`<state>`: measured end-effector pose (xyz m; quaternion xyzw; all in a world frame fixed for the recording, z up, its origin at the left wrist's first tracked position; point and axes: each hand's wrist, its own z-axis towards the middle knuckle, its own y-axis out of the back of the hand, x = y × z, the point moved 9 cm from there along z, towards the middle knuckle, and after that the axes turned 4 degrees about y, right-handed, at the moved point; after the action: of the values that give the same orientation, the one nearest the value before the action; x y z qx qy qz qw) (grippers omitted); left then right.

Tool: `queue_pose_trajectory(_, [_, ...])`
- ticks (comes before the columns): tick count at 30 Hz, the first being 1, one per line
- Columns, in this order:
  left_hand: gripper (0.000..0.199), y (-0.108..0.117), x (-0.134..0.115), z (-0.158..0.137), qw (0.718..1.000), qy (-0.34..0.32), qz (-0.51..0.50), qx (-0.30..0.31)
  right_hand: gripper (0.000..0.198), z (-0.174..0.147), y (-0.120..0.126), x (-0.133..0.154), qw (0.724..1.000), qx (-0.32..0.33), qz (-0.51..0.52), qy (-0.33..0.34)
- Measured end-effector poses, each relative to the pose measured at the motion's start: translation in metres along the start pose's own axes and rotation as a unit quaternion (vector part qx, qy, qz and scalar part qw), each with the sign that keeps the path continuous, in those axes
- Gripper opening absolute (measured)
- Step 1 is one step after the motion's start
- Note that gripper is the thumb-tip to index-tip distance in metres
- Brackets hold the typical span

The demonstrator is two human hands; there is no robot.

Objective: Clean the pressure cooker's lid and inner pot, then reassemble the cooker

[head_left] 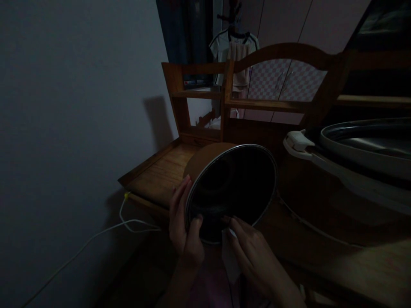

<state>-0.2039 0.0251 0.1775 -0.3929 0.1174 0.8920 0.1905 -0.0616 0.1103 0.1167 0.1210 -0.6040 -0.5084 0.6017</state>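
Note:
A round pot [237,184], dark inside and brownish outside with a pale metal rim, is tilted so that its mouth faces me. My left hand [186,226] grips its left rim, thumb inside and fingers along the outer wall. At the lower rim, my right hand [250,248] is closed on a thin white cloth or tissue [229,256], which hangs down outside the pot. The right fingertips reach just over the rim into the dark interior. Dim light hides the detail of the pot's bottom.
A wooden desk [154,171] with an upright shelf [202,94] stands against the wall. To the right is a large white-handled electric pan [353,162]. A white cable [86,246] runs at the left. Clothes [236,51] hang behind, before a pink wardrobe [282,25].

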Motion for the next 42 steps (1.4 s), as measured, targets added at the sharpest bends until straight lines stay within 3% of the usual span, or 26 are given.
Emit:
queue_pose_trajectory(6, [0.06,0.0,-0.001,0.0,1.0,-0.008,0.005,0.002,0.04,0.008,-0.009,0.004,1.0,0.004,0.023,0.005])
queue_pose_trajectory(13, [0.059,-0.001,-0.002,0.001,1.0,-0.011,0.015,0.013,0.038,0.01,0.002,0.012,0.999,-0.034,0.035,0.015])
queue_pose_trajectory(31, [0.06,0.0,-0.001,0.001,1.0,-0.014,0.017,0.007,0.036,-0.003,0.0,-0.007,0.992,-0.034,0.112,-0.034])
queue_pose_trajectory(42, [0.061,-0.001,-0.001,0.0,1.0,-0.009,0.013,0.012,0.035,0.014,-0.005,0.01,0.999,-0.024,0.022,0.009])
